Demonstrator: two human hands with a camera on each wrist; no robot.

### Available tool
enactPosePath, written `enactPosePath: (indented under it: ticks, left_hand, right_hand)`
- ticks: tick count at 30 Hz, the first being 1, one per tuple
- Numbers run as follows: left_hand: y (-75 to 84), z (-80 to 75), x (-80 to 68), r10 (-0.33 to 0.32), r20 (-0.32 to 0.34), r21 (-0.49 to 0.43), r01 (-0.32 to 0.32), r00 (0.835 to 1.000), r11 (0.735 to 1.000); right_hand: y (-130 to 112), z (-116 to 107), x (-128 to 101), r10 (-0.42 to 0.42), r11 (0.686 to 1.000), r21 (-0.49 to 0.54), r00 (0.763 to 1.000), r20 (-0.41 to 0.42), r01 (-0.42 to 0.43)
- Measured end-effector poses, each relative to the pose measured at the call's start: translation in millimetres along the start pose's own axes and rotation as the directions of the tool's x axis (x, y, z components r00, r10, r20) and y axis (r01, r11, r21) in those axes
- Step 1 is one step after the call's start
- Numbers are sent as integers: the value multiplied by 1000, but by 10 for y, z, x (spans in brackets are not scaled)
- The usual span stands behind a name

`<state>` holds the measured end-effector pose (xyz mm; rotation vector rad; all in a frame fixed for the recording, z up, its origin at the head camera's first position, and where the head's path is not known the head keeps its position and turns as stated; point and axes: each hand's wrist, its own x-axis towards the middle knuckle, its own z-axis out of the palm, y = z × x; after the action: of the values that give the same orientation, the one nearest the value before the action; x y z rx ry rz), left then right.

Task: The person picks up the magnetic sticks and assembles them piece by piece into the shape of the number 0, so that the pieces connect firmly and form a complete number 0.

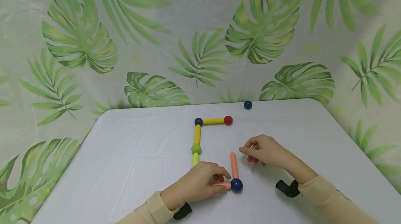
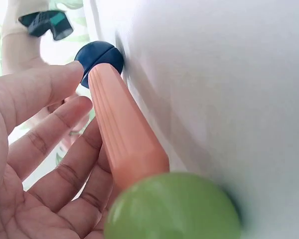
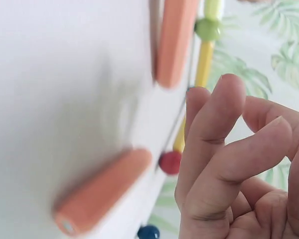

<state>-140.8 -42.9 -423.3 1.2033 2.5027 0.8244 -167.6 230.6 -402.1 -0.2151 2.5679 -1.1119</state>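
Observation:
My left hand (image 1: 202,181) is over an orange building rod (image 2: 127,127) that joins a blue ball (image 1: 236,185) to a green ball (image 2: 172,211). In the left wrist view, my thumb reaches the blue ball's edge, and the other fingers lie loosely bent beside the rod. A second orange rod (image 1: 234,165) runs from the blue ball away from me. To its right hovers my right hand (image 1: 266,150), fingers loosely bent around nothing. A loose orange rod (image 3: 103,191) lies near that hand in the right wrist view; in the head view the hand hides it.
Beyond my left hand runs a lime rod (image 1: 195,159) to another green ball (image 1: 196,149). Yellow rods (image 1: 197,134) continue through a blue ball (image 1: 198,121) to a red ball (image 1: 228,120). A separate blue ball (image 1: 248,104) sits near the table's far edge, before a leaf-patterned curtain (image 1: 200,18).

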Motion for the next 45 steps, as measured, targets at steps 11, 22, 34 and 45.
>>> enactPosePath:
  ticks: [11,22,34,45]
  left_hand:
    - [41,97,47,-10,3,-9,10,1000,1000]
    - [82,176,94,-56,-14,-70,55,998,996]
    - [87,240,101,-44,-29,-69,42,999,997]
    - [79,254,105,-52,-34,-45,51,998,998]
  right_hand:
    - [183,-544,253,-3,999,-40,995,-95,-1]
    - [407,-862,670,-28,997,-77,984,-176,14]
    - [520,-946,1108,-3,993,-115,969,-246,-26]
    - [485,-865,1368,-35,972,-236,973,-230,-21]
